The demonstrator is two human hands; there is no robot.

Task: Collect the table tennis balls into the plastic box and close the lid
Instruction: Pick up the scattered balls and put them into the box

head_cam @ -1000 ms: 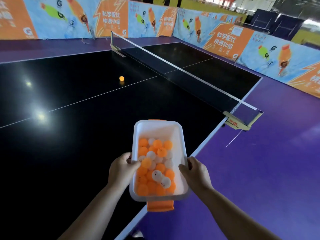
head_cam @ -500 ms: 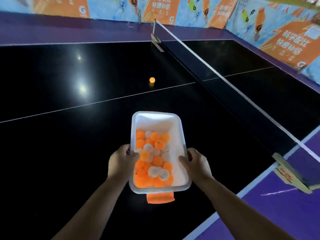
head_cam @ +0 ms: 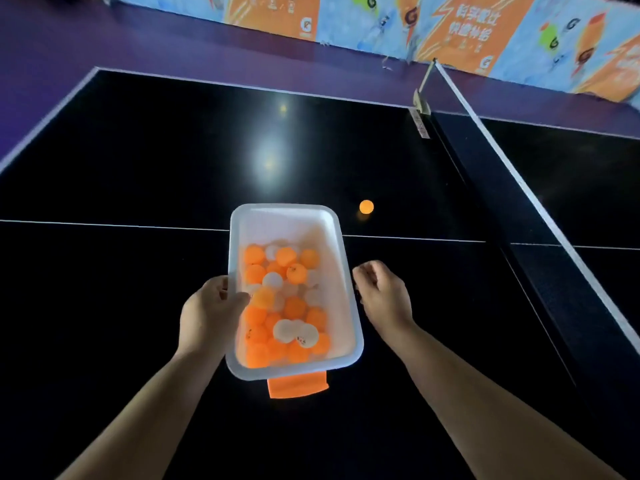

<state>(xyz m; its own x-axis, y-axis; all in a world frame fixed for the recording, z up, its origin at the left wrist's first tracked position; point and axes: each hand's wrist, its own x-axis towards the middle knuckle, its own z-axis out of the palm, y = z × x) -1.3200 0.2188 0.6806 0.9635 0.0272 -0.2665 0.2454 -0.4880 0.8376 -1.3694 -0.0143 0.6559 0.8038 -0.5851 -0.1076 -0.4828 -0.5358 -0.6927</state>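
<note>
Gripping the plastic box (head_cam: 341,282) of balls (head_cam: 284,306), left hand (head_cam: 207,313); right hand (head_cam: 382,292) loosely curled, empty, beside "G"-logo banners (head_cam: 485,26).

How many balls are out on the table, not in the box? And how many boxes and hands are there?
Loose orange ball on the table: 1
Plastic box: 1
Hands: 2, the left hand gripping the box's rim and the right hand empty beside it
Total: 4
The balls inside the box are piled up, so they can't be counted exactly.
</note>
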